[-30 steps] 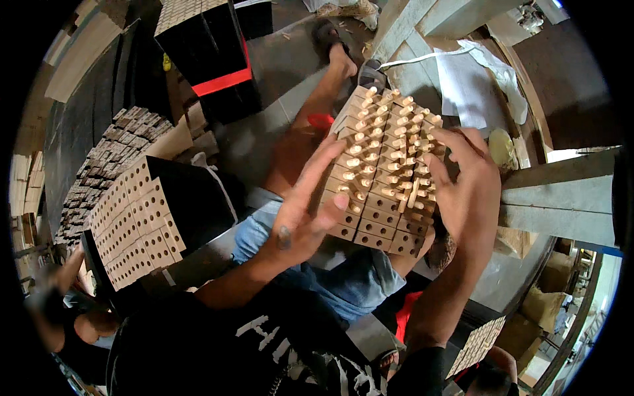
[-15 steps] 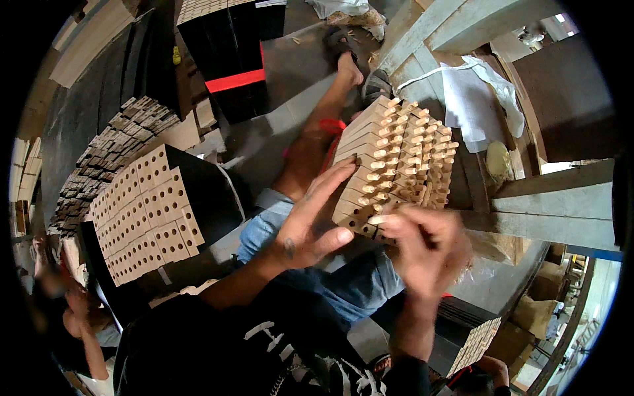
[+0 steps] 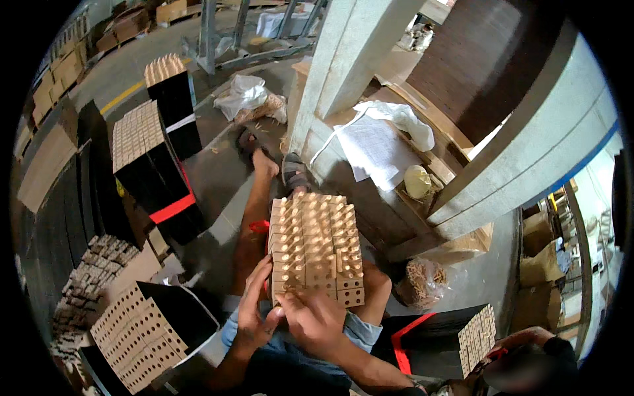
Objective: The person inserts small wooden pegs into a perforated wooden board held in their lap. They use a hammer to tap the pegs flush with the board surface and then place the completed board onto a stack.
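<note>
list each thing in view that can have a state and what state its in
lap block bundle: many holes filled with dowels, some near ones empty
left hand: open, against the bundle's left side
right hand: fingers bunched at its near edge, grip unclear
lower-left bundle: visible holes empty
clear bag: partly filled with dowels
paper: unfolded

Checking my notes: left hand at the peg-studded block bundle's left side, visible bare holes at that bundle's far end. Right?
Not quite: the head view shows the bare holes at the near end. The left hand is at the left side of the bundle.
</note>
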`<action>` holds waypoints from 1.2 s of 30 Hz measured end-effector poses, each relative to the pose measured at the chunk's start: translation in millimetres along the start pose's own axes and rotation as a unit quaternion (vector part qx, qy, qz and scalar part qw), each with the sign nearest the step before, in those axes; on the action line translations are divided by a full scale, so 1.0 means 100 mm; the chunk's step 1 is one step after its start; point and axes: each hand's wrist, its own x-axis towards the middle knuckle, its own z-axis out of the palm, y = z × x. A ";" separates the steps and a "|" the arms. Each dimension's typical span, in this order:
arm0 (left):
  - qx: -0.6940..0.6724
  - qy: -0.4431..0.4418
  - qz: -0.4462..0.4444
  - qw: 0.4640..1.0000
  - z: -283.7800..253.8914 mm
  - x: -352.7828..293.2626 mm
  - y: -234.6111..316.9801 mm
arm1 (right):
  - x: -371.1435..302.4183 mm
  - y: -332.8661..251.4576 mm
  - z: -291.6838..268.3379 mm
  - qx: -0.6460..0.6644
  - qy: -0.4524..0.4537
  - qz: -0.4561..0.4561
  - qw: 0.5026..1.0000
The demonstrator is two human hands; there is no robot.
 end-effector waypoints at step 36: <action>-0.155 0.046 -0.121 0.979 0.32 0.22 0.30 | 1.19 0.80 -0.54 -0.124 -0.295 0.084 0.944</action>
